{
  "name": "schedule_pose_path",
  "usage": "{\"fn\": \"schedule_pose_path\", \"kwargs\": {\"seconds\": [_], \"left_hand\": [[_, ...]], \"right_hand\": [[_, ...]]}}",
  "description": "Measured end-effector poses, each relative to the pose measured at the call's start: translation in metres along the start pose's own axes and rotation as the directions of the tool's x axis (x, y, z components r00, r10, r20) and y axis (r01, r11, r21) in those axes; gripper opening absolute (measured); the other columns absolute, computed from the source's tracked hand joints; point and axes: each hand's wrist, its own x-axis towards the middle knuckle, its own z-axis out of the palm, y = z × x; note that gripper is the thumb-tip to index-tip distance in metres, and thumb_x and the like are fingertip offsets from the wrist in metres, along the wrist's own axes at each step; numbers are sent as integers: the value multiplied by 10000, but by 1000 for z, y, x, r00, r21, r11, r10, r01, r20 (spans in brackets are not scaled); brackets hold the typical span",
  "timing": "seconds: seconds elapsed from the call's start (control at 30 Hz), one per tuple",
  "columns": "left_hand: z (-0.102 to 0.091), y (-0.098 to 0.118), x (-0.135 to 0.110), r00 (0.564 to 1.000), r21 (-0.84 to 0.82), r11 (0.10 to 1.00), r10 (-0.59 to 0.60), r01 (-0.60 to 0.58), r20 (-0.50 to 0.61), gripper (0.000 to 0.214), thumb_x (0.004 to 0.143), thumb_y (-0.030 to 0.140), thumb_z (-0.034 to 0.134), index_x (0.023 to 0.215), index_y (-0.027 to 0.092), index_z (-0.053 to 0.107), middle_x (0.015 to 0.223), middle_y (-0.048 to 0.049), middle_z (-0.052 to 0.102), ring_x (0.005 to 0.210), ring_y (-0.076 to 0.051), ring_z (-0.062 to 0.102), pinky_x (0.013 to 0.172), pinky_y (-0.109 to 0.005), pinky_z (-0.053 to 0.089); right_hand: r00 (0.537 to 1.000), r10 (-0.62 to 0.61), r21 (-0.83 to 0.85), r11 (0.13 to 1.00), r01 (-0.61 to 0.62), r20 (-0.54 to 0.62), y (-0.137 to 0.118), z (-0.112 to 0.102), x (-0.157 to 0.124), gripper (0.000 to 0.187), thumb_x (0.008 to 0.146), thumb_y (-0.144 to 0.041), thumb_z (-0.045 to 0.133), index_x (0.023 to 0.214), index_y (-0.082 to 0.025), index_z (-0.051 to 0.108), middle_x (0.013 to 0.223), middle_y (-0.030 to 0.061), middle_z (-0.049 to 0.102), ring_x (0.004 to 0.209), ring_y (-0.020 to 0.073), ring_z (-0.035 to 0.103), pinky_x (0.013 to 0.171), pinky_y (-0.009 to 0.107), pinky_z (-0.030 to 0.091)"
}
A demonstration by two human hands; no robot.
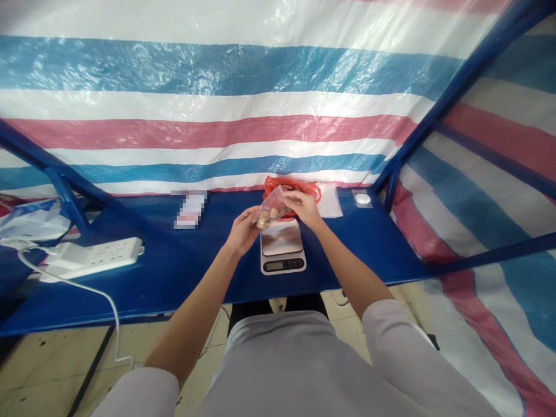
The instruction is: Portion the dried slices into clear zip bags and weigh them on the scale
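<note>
Bag: we hold a clear plastic bag [271, 208] tilted in the air, just above the digital kitchen scale [282, 246] and not touching it. Pale tan chunks gather in its lower corner; we cannot tell what they are.
Left hand: our left hand [243, 230] is closed narrowly around the bag's lower part, with the chunks against the fingers.
Right hand: our right hand [303, 208] pinches the bag's upper edge in a narrow grip.
Scale: it has a steel weighing plate and a dark display on its near edge, and lies directly below both hands on the blue table [143, 284].
Behind the scale: a tangled red-orange plastic bag [292, 188] lies just past the scale, partly hidden by the bag and our right hand.
Right of the scale: a flat translucent plastic sheet [329, 200] lies near it, and a small round white object [362, 198] sits farther along.
Left of the scale: a blurred card [189, 209] lies well apart from it. Farther out are a white power strip [91, 259] with a white cable [65, 284] and a crumpled plastic bag [35, 221].
Around the scale: a striped woven tarp [217, 75] on a blue metal frame [452, 98] rises beyond it.
</note>
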Motion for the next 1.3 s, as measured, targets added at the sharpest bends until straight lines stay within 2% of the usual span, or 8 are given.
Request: {"fn": "schedule_pose_path", "kwargs": {"seconds": [0.1, 0.27, 0.37, 0.47, 0.57, 0.77, 1.03, 1.3], "left_hand": [[-8, 1, 6, 995, 78, 997, 36, -29, -92, 344, 700, 439, 836, 884, 172, 722, 946, -86, 758, 838, -208, 701, 728, -337, 568], [-23, 7, 17, 904, 478, 844, 375, -242, -205, 336, 796, 501, 721, 871, 174, 738, 921, -78, 758, 891, -218, 698, 805, -321, 545], [-24, 13, 17, 842, 702, 638, 530, -317, -101, 317, 851, 482, 661, 898, 179, 741, 911, -67, 749, 849, -206, 681, 820, -322, 535], [-15, 16, 15, 801, 797, 437, 592, -416, 94, 277, 888, 430, 607, 865, 186, 737, 903, -65, 749, 851, -201, 672, 835, -316, 525], [-2, 13, 15, 799, 810, 359, 564, -464, 208, 300, 894, 426, 582, 842, 179, 746, 851, -69, 753, 814, -197, 674, 824, -305, 518], [12, 5, 30, 912, 787, 531, 399, -314, 94, 378, 894, 477, 562, 906, 156, 761, 809, -53, 775, 731, -184, 695, 705, -261, 498], [16, 13, 54, 957, 766, 617, 290, -181, -7, 446, 840, 558, 614, 692, 150, 718, 673, -48, 730, 630, -158, 639, 598, -243, 440], [10, 12, 68, 983, 653, 750, 179, -108, -43, 327, 771, 445, 654, 661, 144, 718, 663, -46, 720, 586, -143, 605, 579, -241, 452]], "right_hand": [[1000, 15, -29, 999, -15, -5, 1, -2, 0, 290, 796, -462, 748, 942, -218, 801, 969, 45, 790, 990, 256, 735, 900, 390, 616], [1000, 27, -116, 993, -29, -12, 2, -1, 1, 197, 818, -391, 718, 913, -243, 806, 876, 14, 791, 943, 245, 740, 875, 379, 610], [1000, 28, -146, 989, -29, -12, 2, 3, 4, 172, 809, -350, 723, 902, -235, 810, 888, 15, 795, 945, 244, 735, 891, 378, 598], [1000, 30, -182, 983, -29, 7, 1, 10, 7, 137, 807, -282, 717, 889, -224, 811, 899, 17, 795, 936, 240, 733, 906, 380, 586], [999, 40, -213, 976, -36, 15, -3, 16, 7, 141, 817, -220, 696, 903, -223, 807, 907, 15, 797, 906, 227, 738, 885, 370, 585], [1000, 6, -274, 962, -2, 16, -12, 22, 2, 145, 828, -187, 698, 931, -210, 797, 951, 30, 803, 896, 206, 740, 868, 320, 573], [998, -49, -347, 936, 62, 46, -18, 28, -1, 153, 874, -188, 666, 953, -175, 797, 873, 44, 783, 789, 189, 715, 776, 287, 539], [998, -19, -287, 957, 33, 53, -13, 26, 3, 215, 918, -338, 675, 1018, -189, 793, 958, 60, 785, 856, 199, 728, 811, 296, 540]]}}
